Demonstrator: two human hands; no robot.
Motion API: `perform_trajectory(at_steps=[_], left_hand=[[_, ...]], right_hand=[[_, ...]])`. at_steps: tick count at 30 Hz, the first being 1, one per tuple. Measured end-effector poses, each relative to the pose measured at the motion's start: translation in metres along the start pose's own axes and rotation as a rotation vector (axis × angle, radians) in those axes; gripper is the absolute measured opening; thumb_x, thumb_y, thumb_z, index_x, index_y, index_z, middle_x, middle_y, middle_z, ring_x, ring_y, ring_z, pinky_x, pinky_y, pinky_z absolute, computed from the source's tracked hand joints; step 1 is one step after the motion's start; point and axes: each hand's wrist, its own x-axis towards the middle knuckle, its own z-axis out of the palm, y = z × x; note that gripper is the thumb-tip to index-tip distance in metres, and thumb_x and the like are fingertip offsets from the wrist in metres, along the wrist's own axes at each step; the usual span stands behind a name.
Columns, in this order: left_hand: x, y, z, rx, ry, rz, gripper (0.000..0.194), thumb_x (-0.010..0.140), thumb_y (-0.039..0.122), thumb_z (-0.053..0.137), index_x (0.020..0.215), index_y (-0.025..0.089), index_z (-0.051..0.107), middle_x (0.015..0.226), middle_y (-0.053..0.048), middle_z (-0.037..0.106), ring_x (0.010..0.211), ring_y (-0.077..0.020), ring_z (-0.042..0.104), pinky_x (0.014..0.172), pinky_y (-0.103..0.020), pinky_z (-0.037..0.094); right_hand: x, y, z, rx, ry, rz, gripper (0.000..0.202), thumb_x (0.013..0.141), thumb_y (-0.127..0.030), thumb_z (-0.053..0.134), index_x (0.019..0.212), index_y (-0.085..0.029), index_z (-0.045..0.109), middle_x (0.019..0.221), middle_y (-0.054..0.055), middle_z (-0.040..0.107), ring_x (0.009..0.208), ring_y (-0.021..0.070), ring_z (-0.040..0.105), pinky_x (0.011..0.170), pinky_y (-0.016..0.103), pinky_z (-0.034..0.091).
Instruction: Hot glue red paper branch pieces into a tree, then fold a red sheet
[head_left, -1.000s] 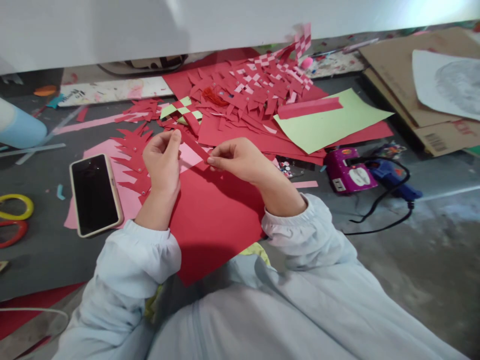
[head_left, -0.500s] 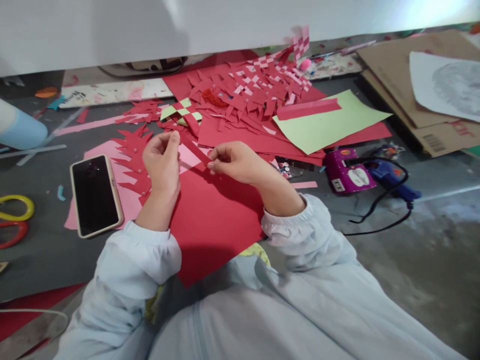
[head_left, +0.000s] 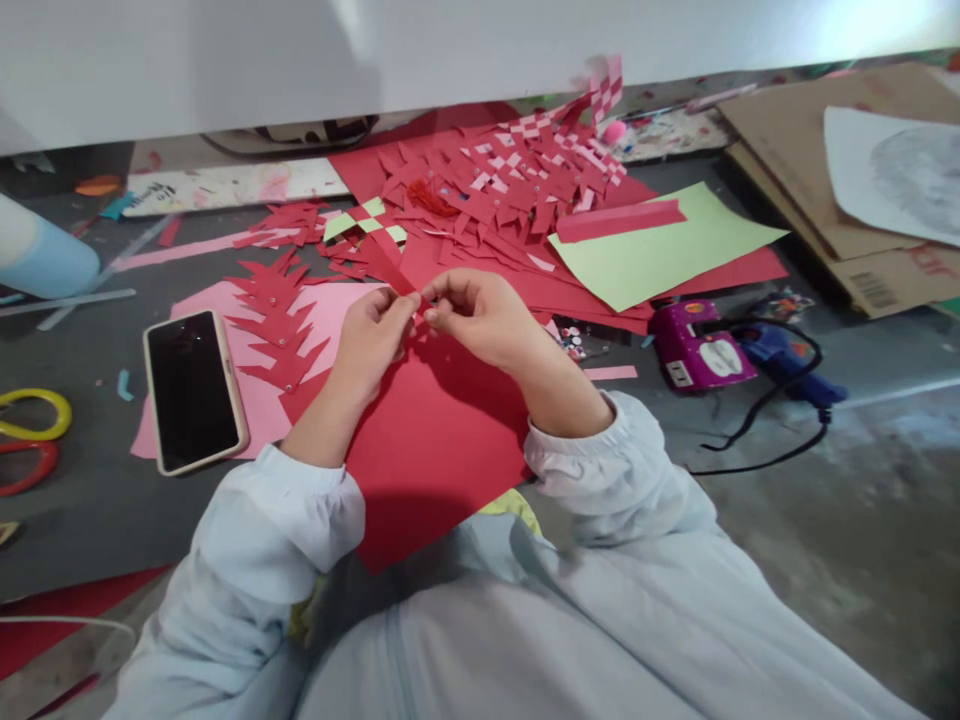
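A narrow red paper strip [head_left: 391,272] slants up and left from the fingertips of both hands. My left hand [head_left: 380,335] pinches it from the left, thumb against fingers. Close beside it, my right hand [head_left: 474,312] has its thumb and fingers closed on the strip's lower end. Part of the strip is hidden by the fingers. Under both hands lies a large red paper sheet [head_left: 442,440]. Left of my left hand, folded red spiky paper pieces [head_left: 274,310] rest on a pink sheet [head_left: 259,425].
A phone [head_left: 193,392] and scissors [head_left: 34,415] lie at left. Behind the hands is a pile of folded red pieces [head_left: 495,190]. A green sheet [head_left: 652,262], a purple box [head_left: 701,345], a blue corded tool [head_left: 784,360] and cardboard [head_left: 795,180] are on the right.
My left hand has moved right, to my right hand, and now grips the strip near its lower end. The spiky pieces and pink sheet it covered show more.
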Motion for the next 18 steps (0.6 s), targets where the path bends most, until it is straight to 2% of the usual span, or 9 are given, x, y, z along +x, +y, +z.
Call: perform_trajectory(at_steps=[5, 7, 9, 13, 15, 18], left_hand=[[-0.005, 0.000, 0.001, 0.014, -0.066, 0.031, 0.016, 0.075, 0.020, 0.067, 0.067, 0.019, 0.053, 0.047, 0.008, 0.048, 0.036, -0.0046, 0.039, 0.036, -0.017, 0.027], [-0.004, -0.001, 0.000, 0.022, -0.075, 0.066, 0.016, 0.076, 0.022, 0.067, 0.068, 0.019, 0.054, 0.049, 0.007, 0.051, 0.038, -0.0053, 0.041, 0.038, -0.018, 0.030], [-0.002, -0.002, -0.002, 0.074, -0.051, 0.108, 0.017, 0.078, 0.025, 0.066, 0.067, 0.020, 0.054, 0.052, 0.006, 0.052, 0.038, -0.0058, 0.041, 0.040, -0.019, 0.032], [0.006, -0.004, -0.014, 0.289, 0.094, 0.181, 0.019, 0.083, 0.024, 0.058, 0.066, 0.022, 0.051, 0.052, 0.005, 0.053, 0.041, -0.0090, 0.043, 0.044, -0.022, 0.031], [0.010, -0.003, -0.021, 0.409, 0.199, 0.223, 0.022, 0.081, 0.021, 0.059, 0.062, 0.022, 0.049, 0.051, 0.005, 0.050, 0.045, -0.0106, 0.043, 0.048, -0.023, 0.031], [0.012, 0.000, -0.029, 0.760, 0.376, 0.307, 0.028, 0.076, 0.019, 0.064, 0.054, 0.022, 0.046, 0.048, 0.005, 0.043, 0.049, -0.0127, 0.039, 0.055, -0.026, 0.030]], right_hand=[[0.001, 0.004, 0.000, -0.004, 0.030, -0.035, 0.011, 0.073, -0.016, 0.061, 0.083, -0.019, 0.058, 0.054, -0.008, 0.049, 0.051, 0.0094, 0.048, 0.056, 0.025, 0.040], [0.001, 0.006, 0.000, 0.003, 0.031, -0.061, 0.013, 0.075, -0.023, 0.064, 0.086, -0.019, 0.058, 0.055, -0.008, 0.050, 0.051, 0.0096, 0.049, 0.057, 0.025, 0.041], [0.001, 0.007, 0.001, 0.033, 0.035, -0.081, 0.025, 0.076, -0.034, 0.068, 0.092, -0.020, 0.056, 0.059, -0.007, 0.054, 0.056, 0.0111, 0.054, 0.058, 0.026, 0.042], [-0.001, 0.007, 0.002, 0.066, 0.060, -0.082, 0.042, 0.078, -0.054, 0.067, 0.103, -0.023, 0.054, 0.065, -0.004, 0.058, 0.064, 0.0140, 0.058, 0.061, 0.027, 0.045], [-0.001, 0.006, 0.002, 0.045, 0.068, -0.069, 0.041, 0.081, -0.057, 0.064, 0.103, -0.024, 0.054, 0.067, -0.003, 0.058, 0.066, 0.0141, 0.059, 0.062, 0.027, 0.045], [-0.002, 0.006, 0.003, 0.030, 0.051, -0.050, 0.037, 0.084, -0.055, 0.062, 0.103, -0.025, 0.054, 0.069, -0.003, 0.059, 0.064, 0.0130, 0.058, 0.063, 0.027, 0.045]])
